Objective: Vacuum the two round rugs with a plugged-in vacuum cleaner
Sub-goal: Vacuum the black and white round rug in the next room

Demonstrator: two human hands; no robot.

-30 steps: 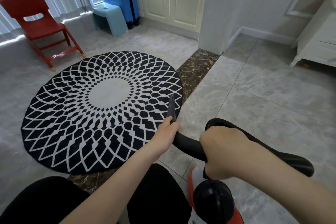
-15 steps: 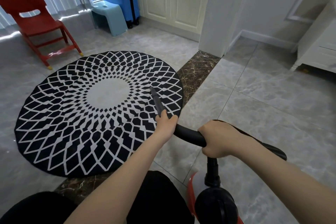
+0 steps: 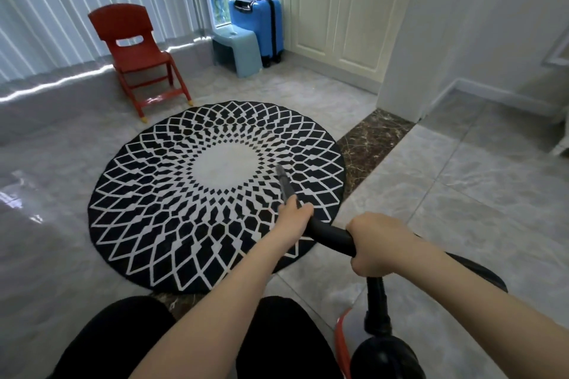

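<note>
A black-and-white round rug [image 3: 191, 203] lies on grey tile. The left hand [image 3: 294, 214] grips the crevice nozzle [image 3: 284, 183] over it; the right hand [image 3: 374, 244] clasps the hose [image 3: 331, 234]. Suction may lift the light rug.

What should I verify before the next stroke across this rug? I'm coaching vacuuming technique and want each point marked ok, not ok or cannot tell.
1. Left hand grips the nozzle end of the hose: ok.
2. Right hand grips the hose further back: ok.
3. Nozzle points over the round rug, beside its white centre: ok.
4. Nozzle tip touching the pile: cannot tell.
5. Vacuum cleaner plugged in and running: cannot tell, no cord or socket in view.
6. Red chair stands clear of the rug's far edge: ok.
</note>
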